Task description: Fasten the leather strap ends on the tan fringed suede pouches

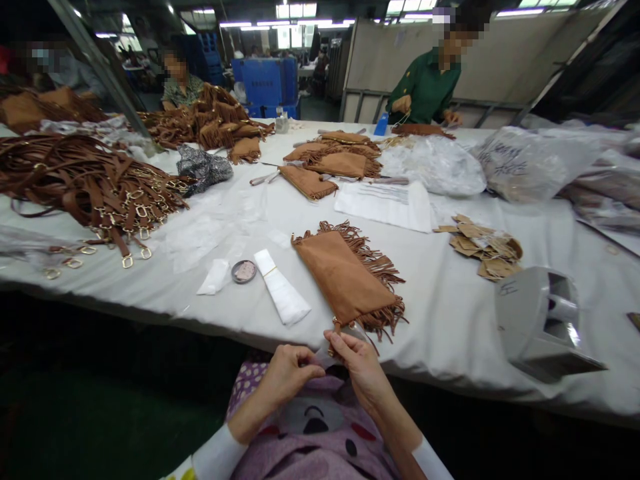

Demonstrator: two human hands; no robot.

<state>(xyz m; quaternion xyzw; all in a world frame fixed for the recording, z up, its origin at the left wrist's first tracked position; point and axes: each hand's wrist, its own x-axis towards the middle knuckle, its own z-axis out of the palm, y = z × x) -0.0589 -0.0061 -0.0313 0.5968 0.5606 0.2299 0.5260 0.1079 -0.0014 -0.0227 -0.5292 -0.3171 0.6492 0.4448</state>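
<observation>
A tan suede pouch with brown fringe (350, 273) lies flat on the white-covered table, one corner towards me. At that corner my right hand (360, 363) pinches a short brown strap with gold-coloured hardware (336, 332). Beside it, just off the table's front edge, my left hand (295, 367) is closed, thumb against forefinger, on a thin piece of clear plastic (327, 359). The plastic reaches across to my right fingers. To the left of the pouch are a banded stack of white strips (281, 287) and a small round dish (243, 271).
Brown straps with gold clasps (100, 187) heap up at the left. More fringed pouches (335, 160) lie farther back. At the right are cardboard tags (483, 247), a tape dispenser (543, 323) and plastic bags (535, 160). A co-worker in green (430, 83) works across the table.
</observation>
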